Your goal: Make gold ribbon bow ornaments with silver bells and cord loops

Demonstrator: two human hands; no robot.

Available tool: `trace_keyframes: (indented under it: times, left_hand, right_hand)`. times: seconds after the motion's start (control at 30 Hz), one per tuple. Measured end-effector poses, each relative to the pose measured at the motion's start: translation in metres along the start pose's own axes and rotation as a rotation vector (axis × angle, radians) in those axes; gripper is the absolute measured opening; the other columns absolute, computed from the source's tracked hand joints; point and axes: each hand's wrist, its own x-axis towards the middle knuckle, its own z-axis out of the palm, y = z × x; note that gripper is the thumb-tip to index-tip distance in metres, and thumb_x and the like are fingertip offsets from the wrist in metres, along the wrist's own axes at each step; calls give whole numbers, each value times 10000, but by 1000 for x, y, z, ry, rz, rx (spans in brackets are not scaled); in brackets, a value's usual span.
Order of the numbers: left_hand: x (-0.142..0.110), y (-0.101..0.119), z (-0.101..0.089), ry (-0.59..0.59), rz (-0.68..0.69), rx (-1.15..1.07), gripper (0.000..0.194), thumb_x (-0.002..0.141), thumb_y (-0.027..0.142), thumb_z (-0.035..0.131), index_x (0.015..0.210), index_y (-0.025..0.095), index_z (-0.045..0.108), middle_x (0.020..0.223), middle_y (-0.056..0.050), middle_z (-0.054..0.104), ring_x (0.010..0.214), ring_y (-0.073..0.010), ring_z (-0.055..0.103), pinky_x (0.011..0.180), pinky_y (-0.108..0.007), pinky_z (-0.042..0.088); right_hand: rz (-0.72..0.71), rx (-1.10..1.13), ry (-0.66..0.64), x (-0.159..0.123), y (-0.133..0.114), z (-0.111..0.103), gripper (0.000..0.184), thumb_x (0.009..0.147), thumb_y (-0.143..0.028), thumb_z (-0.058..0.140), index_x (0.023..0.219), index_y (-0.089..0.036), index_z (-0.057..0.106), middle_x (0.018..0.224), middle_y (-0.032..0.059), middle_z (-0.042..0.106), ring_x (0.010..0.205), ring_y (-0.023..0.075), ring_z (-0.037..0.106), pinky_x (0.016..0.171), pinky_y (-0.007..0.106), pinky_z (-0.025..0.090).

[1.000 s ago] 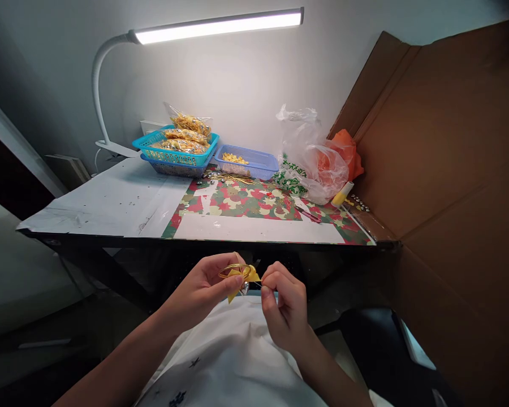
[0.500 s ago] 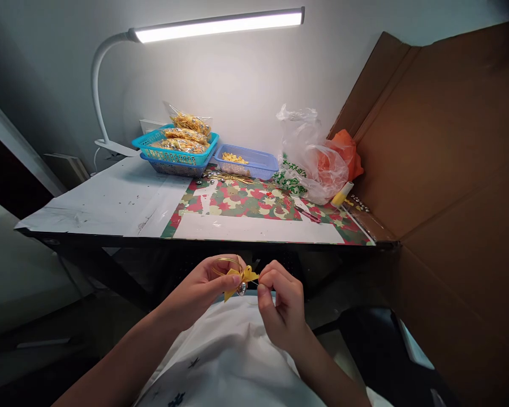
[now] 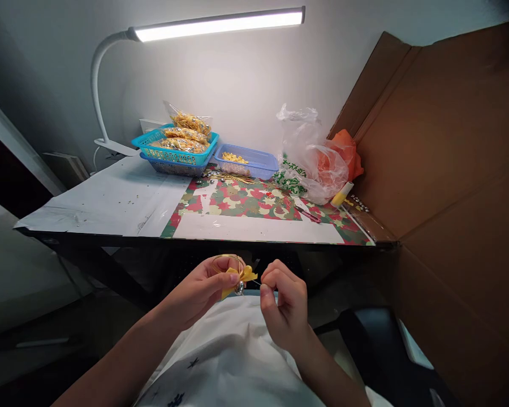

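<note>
My left hand (image 3: 207,288) pinches a yellow ribbon bow (image 3: 247,275) between thumb and fingers, in front of the table edge and above my lap. A small silver bell (image 3: 239,288) hangs just under the bow. Thin gold wire rings (image 3: 229,258) loop over the fingers of the same hand. To the right, my right hand (image 3: 283,299) is closed in a pinch on a thin pale strand (image 3: 257,282) that runs towards the bow. The strand's end is hidden by the fingertips.
On the table (image 3: 110,198) stand a turquoise basket (image 3: 178,155) with bagged gold items and a blue basket (image 3: 258,161) with yellow pieces. A plastic bag (image 3: 305,164), a pink-handled cutter (image 3: 307,213) and a glue bottle (image 3: 341,194) lie right. Cardboard (image 3: 449,141) walls the right side.
My right hand has moved slightly right, away from the bow, and more of the strand shows. The bow and bell have tilted a little in my left hand.
</note>
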Motion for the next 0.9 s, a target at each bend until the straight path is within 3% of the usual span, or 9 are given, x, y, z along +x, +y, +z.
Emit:
trace_keyframes:
  times: [0.4,0.63,0.9]
  left_hand:
    - [-5,10,3,-94,66,219,295,836,422,706,723,165,614,706,12,457,639,-127,354,577,-254,283]
    - [-3,8,2,-64,-3,178,313,756,436,746,679,165,608,671,15,455,619,-128,363,560,-248,290]
    - [-1,2,-1,-36,-41,48,233,690,332,765,613,172,614,705,-3,503,634,-135,431,577,-249,362]
  right_hand:
    - [31,32,-42,0,1,-3,222,762,-62,474,650,-214,358,633,-21,413,587,121,404,502,254,317]
    - [16,57,-129,5,0,-7,216,752,-60,461,654,-218,351,636,-15,433,579,120,407,501,254,328]
    - [23,84,-166,10,0,-11,218,760,-54,462,655,-216,360,649,-11,438,591,120,408,508,255,325]
